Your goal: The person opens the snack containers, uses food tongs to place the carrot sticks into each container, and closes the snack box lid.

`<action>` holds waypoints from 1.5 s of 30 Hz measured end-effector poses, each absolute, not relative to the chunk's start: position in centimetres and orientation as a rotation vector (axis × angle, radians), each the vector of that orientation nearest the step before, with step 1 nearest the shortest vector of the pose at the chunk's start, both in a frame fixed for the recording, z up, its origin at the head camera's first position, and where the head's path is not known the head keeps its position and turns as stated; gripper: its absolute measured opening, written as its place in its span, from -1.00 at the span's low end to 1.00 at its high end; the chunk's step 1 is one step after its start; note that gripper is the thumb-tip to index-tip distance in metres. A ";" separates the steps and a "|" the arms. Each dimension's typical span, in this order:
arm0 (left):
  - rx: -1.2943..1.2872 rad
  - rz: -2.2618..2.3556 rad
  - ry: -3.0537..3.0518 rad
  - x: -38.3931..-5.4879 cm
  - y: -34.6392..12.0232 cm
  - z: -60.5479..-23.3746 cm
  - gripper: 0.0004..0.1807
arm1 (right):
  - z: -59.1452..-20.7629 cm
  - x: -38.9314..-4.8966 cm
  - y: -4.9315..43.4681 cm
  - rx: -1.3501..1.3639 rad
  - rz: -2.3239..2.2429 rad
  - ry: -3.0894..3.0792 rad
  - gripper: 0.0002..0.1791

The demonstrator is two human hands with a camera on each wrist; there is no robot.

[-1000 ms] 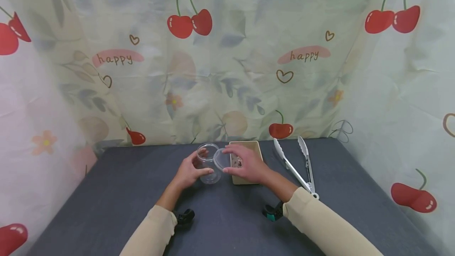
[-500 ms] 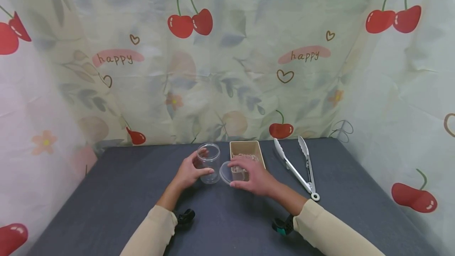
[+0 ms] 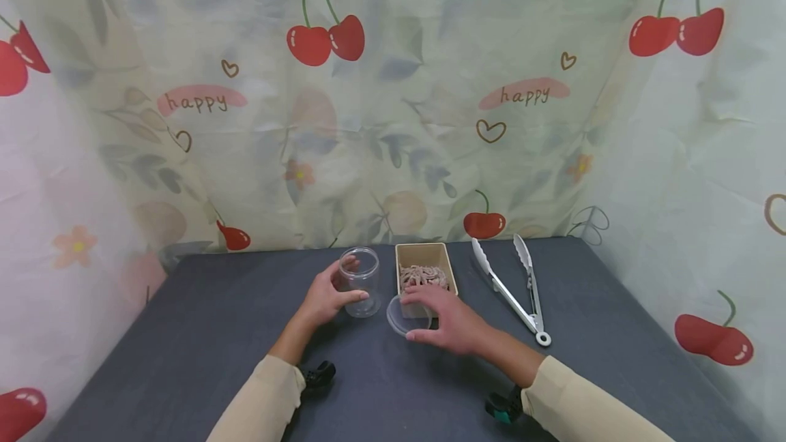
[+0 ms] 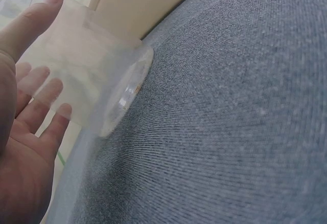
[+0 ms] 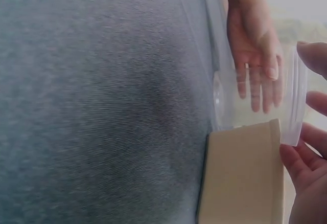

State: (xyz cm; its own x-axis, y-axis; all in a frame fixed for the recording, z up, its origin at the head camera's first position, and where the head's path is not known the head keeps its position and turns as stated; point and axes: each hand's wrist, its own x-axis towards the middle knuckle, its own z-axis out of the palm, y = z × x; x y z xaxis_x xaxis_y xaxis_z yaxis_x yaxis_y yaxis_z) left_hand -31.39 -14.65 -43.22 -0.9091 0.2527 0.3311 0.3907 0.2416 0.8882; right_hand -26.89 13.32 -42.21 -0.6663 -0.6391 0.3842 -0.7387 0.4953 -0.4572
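A clear, see-through jar (image 3: 367, 277) stands upright on the dark cloth, its mouth uncovered. My left hand (image 3: 324, 297) holds it from the left, thumb in front and fingers behind. In the left wrist view the base of the jar (image 4: 127, 93) rests on the cloth. To the right, my right hand (image 3: 451, 320) pinches a round translucent lid (image 3: 400, 319) by its edge, raised above the table. The lid overlaps the front of a beige box (image 3: 424, 254) in the head view. Thin greyish-brown strands (image 3: 422, 275) lie inside that box.
Metal tongs (image 3: 508, 297) with spread arms lie right of the box. A dark blue-grey cloth (image 3: 245, 312) covers the table. Behind and at both sides hangs a cherry-patterned curtain (image 3: 393, 155).
My right hand has drawn the lid away from beside the jar's mouth, moving right and nearer to me. More of the box and its strands shows. The left hand and jar have stayed put.
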 end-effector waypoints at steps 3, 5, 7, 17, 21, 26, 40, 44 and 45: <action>-0.622 -1.763 -2.366 -31.5 -14.8 -43.4 -0.22 | -42.5 -26.6 13.5 1.220 0.889 -2.535 -0.43; -0.624 -1.774 -2.357 -31.5 -14.8 -43.4 -0.23 | -42.8 -26.4 13.7 1.236 0.883 -2.519 -0.45; -0.631 -1.778 -2.354 -31.5 -14.8 -43.3 -0.23 | -43.1 -26.2 13.9 1.238 0.893 -2.526 -0.46; -0.615 -1.762 -2.386 -31.5 -14.6 -43.3 -0.22 | -44.6 -25.9 14.2 1.213 0.906 -2.700 -0.45; -0.611 -1.752 -2.391 -31.5 -14.6 -43.3 -0.22 | -45.2 -25.9 14.3 1.254 0.870 -2.685 -0.46; -0.600 -1.755 -2.396 -31.5 -14.6 -43.3 -0.21 | -45.8 -25.8 14.3 1.284 0.835 -2.703 -0.47; -0.590 -1.737 -2.410 -31.5 -14.6 -43.2 -0.22 | -46.1 -25.5 14.2 1.262 0.780 -2.865 -0.49; -0.594 -1.731 -2.411 -31.5 -14.6 -43.2 -0.21 | -46.0 -25.5 14.2 1.261 0.786 -2.882 -0.49; -0.596 -1.730 -2.412 -31.5 -14.6 -43.2 -0.21 | -46.0 -25.5 14.3 1.262 0.788 -2.883 -0.49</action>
State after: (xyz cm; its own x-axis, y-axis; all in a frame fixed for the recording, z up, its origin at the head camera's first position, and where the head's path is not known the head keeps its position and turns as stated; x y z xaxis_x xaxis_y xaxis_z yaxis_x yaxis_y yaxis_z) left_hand -31.51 -14.56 -43.24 -0.9163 0.2479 0.3146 0.3774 0.2719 0.8852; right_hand -25.48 14.26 -45.95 -0.6926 -0.7146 0.0976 -0.6650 0.5803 -0.4702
